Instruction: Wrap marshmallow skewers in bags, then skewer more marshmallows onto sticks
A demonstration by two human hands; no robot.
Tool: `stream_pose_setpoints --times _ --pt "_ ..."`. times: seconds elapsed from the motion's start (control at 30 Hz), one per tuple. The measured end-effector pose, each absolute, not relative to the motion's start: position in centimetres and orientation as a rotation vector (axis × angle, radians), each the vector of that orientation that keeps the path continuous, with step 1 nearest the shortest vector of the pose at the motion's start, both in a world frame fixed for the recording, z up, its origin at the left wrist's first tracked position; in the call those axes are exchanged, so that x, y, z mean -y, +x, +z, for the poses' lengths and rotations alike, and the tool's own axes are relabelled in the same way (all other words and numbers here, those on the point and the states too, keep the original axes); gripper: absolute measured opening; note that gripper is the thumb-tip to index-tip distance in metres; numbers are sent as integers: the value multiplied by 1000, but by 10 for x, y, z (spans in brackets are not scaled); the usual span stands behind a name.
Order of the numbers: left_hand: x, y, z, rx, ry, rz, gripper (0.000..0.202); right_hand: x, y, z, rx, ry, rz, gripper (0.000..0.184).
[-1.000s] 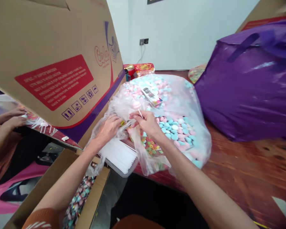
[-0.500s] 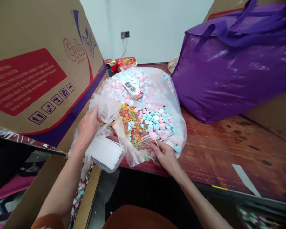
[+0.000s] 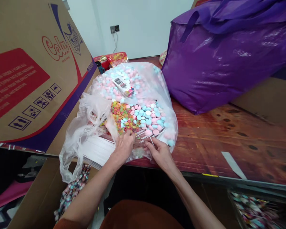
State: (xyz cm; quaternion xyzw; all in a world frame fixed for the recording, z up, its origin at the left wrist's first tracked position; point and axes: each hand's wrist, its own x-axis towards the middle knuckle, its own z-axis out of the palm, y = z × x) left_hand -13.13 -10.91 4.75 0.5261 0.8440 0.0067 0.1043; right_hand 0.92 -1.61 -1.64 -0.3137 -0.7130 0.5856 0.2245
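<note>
Pinching white stick (image 3: 152, 142) in right fingers (image 3: 150, 147) | left fingers (image 3: 128, 135) at ring candies (image 3: 120, 114), grip unclear | best pinch lightly, clear of loose sticks (image 3: 141, 133) between both

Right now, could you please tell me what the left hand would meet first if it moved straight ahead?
The left hand would probably meet the small ring-shaped candies first, though exact depth is unclear.

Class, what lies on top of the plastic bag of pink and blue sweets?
A small printed packet lies on the plastic bag. Pink and blue sweets show through around it; whatever is directly beneath is covered.
</note>
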Motion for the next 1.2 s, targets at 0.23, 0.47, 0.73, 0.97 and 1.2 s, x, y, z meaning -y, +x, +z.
stream_pose_setpoints --times 0.23,0.47,0.73,0.97,1.2 --pt "111 -132 42 -2537 1471 181 24 18 10 -14 1903 -837 1664 25" --pt "100 -131 43 -2570 1496 325 26 19 11 -13 1898 -833 1634 22" --pt "88 -137 34 -2444 1508 357 26 17 9 -14 1869 -820 1661 23" --pt "101 -148 28 -1739 817 1449 23 15 18 -4 1734 -755 1690 29" --pt "112 -140 30 -1465 515 1718 39 22 43 12 1913 -768 1516 29"
